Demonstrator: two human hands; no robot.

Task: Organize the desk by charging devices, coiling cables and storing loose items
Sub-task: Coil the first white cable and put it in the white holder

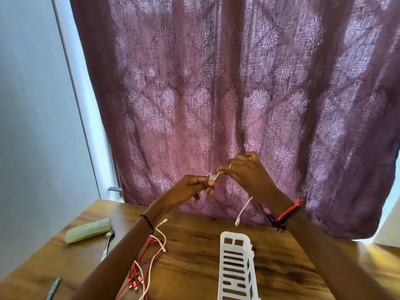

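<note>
Both hands are raised above the wooden desk, in front of the curtain. My left hand grips a small coil of white cable. My right hand pinches the same cable just right of the coil. The cable's loose end hangs down below my right wrist, its plug dangling above the desk. A tangle of red and white cables lies on the desk under my left forearm.
A white slotted plastic basket stands at the front middle of the desk. A pale green case and a metal spoon lie at the left. A blue pen is at the front left edge. A purple curtain hangs behind.
</note>
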